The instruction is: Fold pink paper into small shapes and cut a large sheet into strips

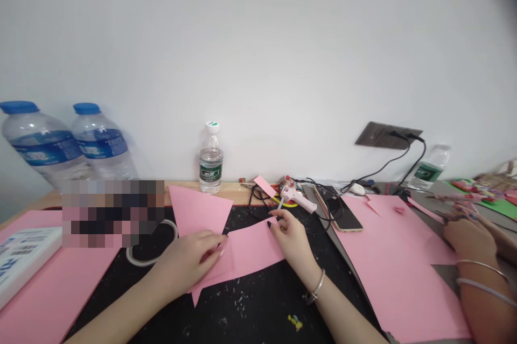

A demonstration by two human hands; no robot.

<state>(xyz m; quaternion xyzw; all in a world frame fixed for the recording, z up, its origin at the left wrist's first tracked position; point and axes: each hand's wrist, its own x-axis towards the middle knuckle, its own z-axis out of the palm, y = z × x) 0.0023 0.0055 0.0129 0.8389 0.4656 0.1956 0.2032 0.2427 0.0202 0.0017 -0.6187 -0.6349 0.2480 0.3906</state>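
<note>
A strip of pink paper [254,251] stretches between my two hands above the black mat. My left hand [196,258] has its fingers bent and closed on the strip's left end, where it overlaps another pink paper piece [200,212] with a pointed corner sticking out below. At the strip's right end, my right hand [293,241] grips the edge, thumb and fingers curled around it. Just behind my right hand lies a white glue gun [297,198] with its cable. A roll of white tape [174,236] rests beside my left hand, partly hidden by it.
Large pink sheets [393,263] lie right and left. A phone [343,215], a small water bottle [210,163] and large bottles [100,142] stand or lie near the wall. Cables run to a wall socket [388,135]. Another person's hand [470,236] works at the right.
</note>
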